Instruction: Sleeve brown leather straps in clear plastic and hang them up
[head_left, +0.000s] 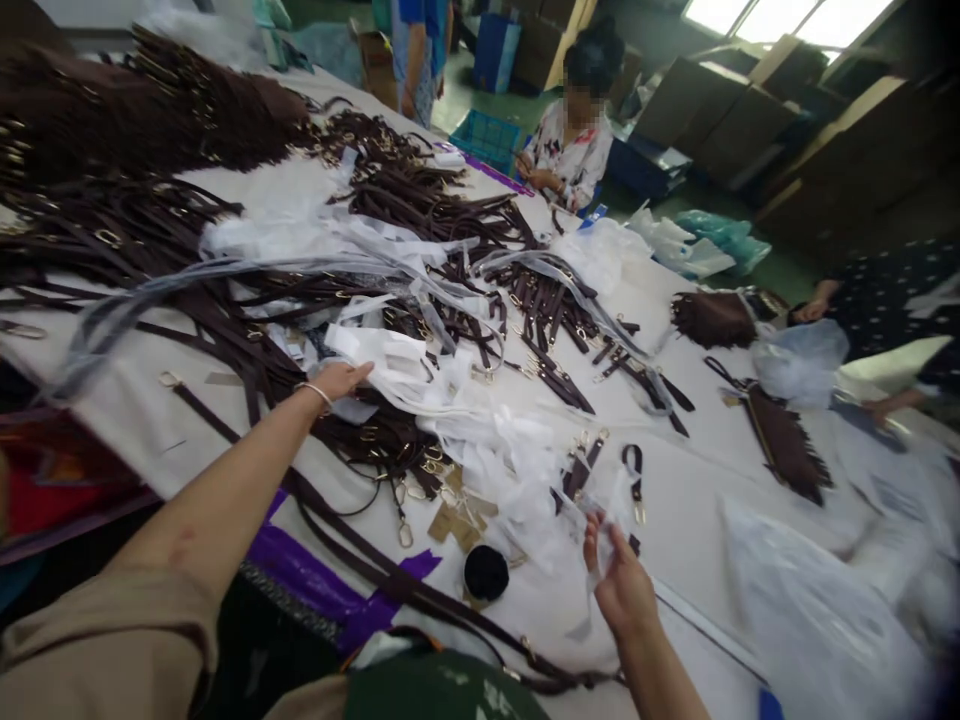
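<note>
Your left hand (341,381) rests released, fingers flat, on the plastic sleeves (390,355) mid-counter (697,520). Your right hand (621,588) pinches a clear bag (604,500) near you. Most brown straps (187,300), far left, appear unbagged.

Dark brown straps (553,372) with gold clasps (405,534) cover a white table (701,480), among translucent white bags (517,455) and purple tape (300,572).
</note>
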